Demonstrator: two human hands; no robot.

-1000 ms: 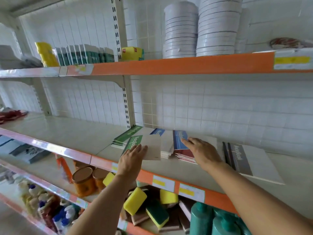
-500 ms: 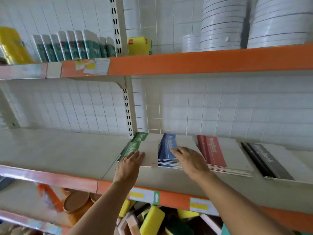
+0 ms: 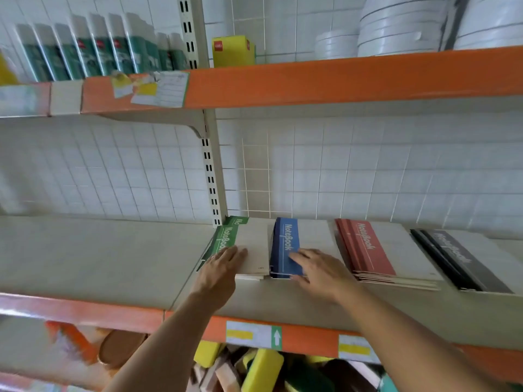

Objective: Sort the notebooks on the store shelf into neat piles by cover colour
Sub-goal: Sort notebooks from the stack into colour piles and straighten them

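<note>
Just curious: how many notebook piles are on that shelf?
4: green pile under the left hand, blue pile under the right hand, then red pile, black pile rightmost.

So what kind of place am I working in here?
Most likely a shop aisle: orange-edged shelf with price labels, notebook piles sorted by colour, and sponges stocked below.
</note>
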